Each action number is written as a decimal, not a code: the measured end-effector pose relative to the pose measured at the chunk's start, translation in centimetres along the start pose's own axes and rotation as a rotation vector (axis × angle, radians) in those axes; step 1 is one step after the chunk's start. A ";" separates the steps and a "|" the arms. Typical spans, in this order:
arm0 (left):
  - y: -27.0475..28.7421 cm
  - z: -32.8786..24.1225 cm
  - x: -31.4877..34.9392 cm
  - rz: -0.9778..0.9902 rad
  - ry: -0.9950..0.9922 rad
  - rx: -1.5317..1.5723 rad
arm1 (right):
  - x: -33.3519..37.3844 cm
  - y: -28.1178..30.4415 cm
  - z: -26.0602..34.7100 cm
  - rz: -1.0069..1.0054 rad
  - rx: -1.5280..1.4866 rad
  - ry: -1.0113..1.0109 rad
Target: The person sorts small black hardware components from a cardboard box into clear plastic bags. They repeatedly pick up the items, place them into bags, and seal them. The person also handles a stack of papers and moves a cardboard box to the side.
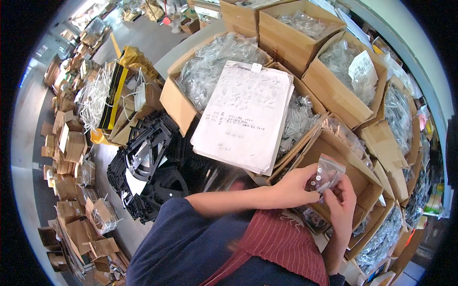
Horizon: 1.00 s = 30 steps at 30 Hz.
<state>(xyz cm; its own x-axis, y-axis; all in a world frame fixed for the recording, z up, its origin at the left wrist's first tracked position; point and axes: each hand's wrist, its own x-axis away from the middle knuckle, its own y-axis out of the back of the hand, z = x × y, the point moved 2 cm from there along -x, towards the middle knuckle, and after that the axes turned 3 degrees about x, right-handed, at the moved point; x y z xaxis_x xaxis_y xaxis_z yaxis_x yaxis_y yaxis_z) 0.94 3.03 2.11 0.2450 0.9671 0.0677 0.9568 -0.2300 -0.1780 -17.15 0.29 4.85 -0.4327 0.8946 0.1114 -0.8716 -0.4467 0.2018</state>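
A small clear zip bag with small parts inside is held up between my two hands. My left hand pinches the bag's left side with thumb and fingers. My right hand has its fingers curled around the lower right of the same bag. What exactly lies inside is too small to make out. Below and behind the bag stands an open cardboard box, its brown inner walls showing. A clipped stack of handwritten sheets rests on top of the boxes, left of and beyond my hands.
Open cartons of plastic-bagged parts surround the workspace at the back and right. One box of metal pieces sits beside the sheets. Black plastic frames are piled on the left, near a carton with white cables. More cartons line the far left.
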 end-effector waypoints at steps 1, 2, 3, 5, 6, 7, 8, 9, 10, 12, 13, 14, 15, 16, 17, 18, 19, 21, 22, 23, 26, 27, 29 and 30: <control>0.1 -0.2 0.2 0.025 0.025 -0.014 | 0.0 -0.1 -0.1 0.005 -0.007 -0.004; 0.2 -0.2 0.3 0.025 0.026 0.019 | -0.1 -0.3 -0.1 0.010 -0.014 -0.008; 0.2 0.0 0.4 0.024 0.028 0.051 | -0.1 -0.4 -0.1 0.015 -0.021 -0.012; 0.2 0.0 0.4 0.037 0.039 0.143 | 0.0 -0.5 0.1 0.021 -0.047 -0.039; 0.3 -0.1 0.4 0.048 0.050 0.202 | 0.1 -0.5 0.2 0.022 -0.060 -0.054; 0.1 -0.1 0.3 0.064 0.063 0.268 | 0.2 -0.3 0.2 0.014 -0.049 -0.039; 0.2 0.8 0.1 0.068 0.043 0.229 | 0.2 -0.2 0.1 0.004 -0.037 -0.026; 0.4 1.1 0.0 0.069 0.024 0.241 | 0.1 -0.2 0.0 -0.008 -0.026 -0.015; 0.5 1.1 -0.2 0.081 0.007 0.266 | 0.1 0.0 0.0 -0.005 -0.078 -0.031; 0.7 0.5 -0.4 0.120 0.063 0.353 | 0.4 0.3 0.3 -0.030 -0.159 -0.077; 0.9 0.0 -0.1 0.132 0.067 0.345 | 0.3 0.2 0.3 -0.024 -0.172 -0.057; 1.0 -0.8 0.2 0.132 0.122 0.443 | 0.3 0.3 0.4 -0.016 -0.180 -0.034; 0.9 -0.8 0.2 0.124 0.105 0.452 | 0.3 0.4 0.4 -0.015 -0.201 -0.050; 1.2 -0.6 0.0 0.128 0.071 0.459 | 0.0 0.2 0.3 -0.009 -0.239 -0.056; 1.1 -0.6 0.0 0.126 0.063 0.437 | 0.0 0.2 0.9 0.009 -0.274 -0.081; 0.7 -0.9 -0.2 0.121 0.052 0.414 | 0.3 0.7 0.8 -0.008 -0.259 -0.086; 0.6 -1.1 -0.1 0.112 0.069 0.496 | 0.2 0.5 0.6 -0.009 -0.255 -0.086; 0.3 -0.9 -0.2 0.097 0.121 0.457 | 0.4 0.5 0.1 -0.002 -0.234 -0.047; 0.3 -0.8 -0.3 0.079 0.147 0.429 | 0.3 0.5 0.2 -0.007 -0.196 -0.027; 0.1 -0.4 -0.3 0.044 0.116 0.415 | 0.3 0.4 0.3 -0.011 -0.158 -0.005; 0.5 0.0 -0.3 0.083 0.169 0.469 | 0.3 0.3 0.2 0.014 -0.156 -0.039; 0.6 -0.3 0.0 0.080 0.137 0.470 | 0.2 0.0 0.6 0.034 -0.197 -0.063; 0.7 0.0 0.1 0.081 0.110 0.468 | 0.1 -0.1 0.9 0.065 -0.231 -0.088; 0.6 -0.2 0.1 0.080 0.111 0.471 | 0.2 0.0 1.0 0.048 -0.206 -0.076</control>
<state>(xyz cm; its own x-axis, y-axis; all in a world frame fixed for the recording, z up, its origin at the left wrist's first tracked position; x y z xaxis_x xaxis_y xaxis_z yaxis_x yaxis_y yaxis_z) 1.61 2.98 2.20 0.3545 0.9252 0.1350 0.7654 -0.2043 -0.6102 -17.05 0.44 5.84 -0.4634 0.8654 0.1906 -0.8823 -0.4707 -0.0081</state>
